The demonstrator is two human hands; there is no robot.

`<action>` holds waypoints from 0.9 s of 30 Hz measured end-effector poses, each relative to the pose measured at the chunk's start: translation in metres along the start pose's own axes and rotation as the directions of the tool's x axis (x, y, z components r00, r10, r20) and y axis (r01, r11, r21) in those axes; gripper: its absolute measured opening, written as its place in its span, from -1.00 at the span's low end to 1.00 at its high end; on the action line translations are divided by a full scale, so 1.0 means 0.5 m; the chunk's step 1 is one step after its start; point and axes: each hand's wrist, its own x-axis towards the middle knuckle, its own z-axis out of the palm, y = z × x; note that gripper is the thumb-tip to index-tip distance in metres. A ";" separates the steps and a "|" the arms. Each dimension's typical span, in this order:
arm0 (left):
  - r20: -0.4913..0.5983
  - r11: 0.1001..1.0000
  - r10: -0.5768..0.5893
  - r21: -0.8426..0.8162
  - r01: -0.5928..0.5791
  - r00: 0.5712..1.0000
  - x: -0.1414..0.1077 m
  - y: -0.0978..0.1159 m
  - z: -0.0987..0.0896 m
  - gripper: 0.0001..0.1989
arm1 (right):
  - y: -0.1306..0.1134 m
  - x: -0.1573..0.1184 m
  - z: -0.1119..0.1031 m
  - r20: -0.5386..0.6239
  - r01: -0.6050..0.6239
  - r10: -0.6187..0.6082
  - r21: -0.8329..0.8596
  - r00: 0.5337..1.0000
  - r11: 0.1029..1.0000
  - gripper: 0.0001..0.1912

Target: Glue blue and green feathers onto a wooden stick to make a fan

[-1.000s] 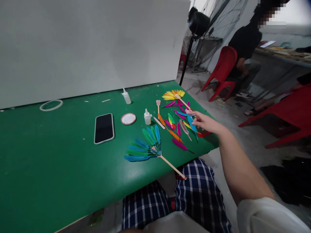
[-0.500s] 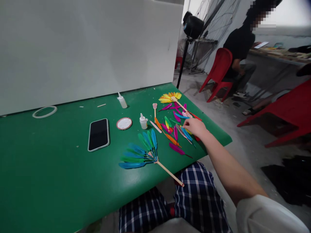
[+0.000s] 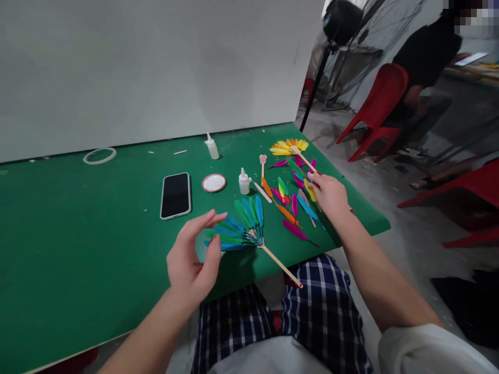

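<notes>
Two feather fans (image 3: 253, 210) are lying on one table (image 3: 117, 249). Two bottles (image 3: 244, 184) are standing there, and one phone (image 3: 175, 196), one round dish (image 3: 213, 183) and one clear ring (image 3: 100, 156) are resting. Two orange feathers (image 3: 288, 214) are lying loose; the other loose feathers (image 3: 295, 229) are overlapping, so their exact number is staying unclear. Behind, at least three red chairs (image 3: 384, 96) are standing.

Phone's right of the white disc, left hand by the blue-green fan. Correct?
Wrong side: the head view shows the phone left of the white disc. The left hand is by the blue-green fan, as you say.
</notes>
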 end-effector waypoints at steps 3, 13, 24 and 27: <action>0.000 0.999 -0.037 0.018 0.037 0.999 0.039 -0.029 -0.010 -0.59 | -0.002 0.005 0.004 -0.011 -0.033 0.033 -0.001 0.999 0.999 -0.74; 0.072 0.979 -0.172 0.119 0.162 0.983 0.103 -0.094 -0.017 -0.67 | -0.011 0.007 0.033 0.074 -0.150 0.136 0.221 0.988 0.964 -0.78; 0.000 0.952 -0.296 0.075 0.295 0.955 0.099 -0.168 -0.006 -0.71 | -0.074 -0.033 0.042 0.203 -0.022 0.040 -0.087 0.978 0.996 -0.67; 0.028 0.956 -0.285 0.086 0.282 0.958 0.097 -0.162 -0.001 -0.72 | -0.081 -0.038 0.049 0.234 -0.040 0.062 -0.096 0.970 0.995 -0.71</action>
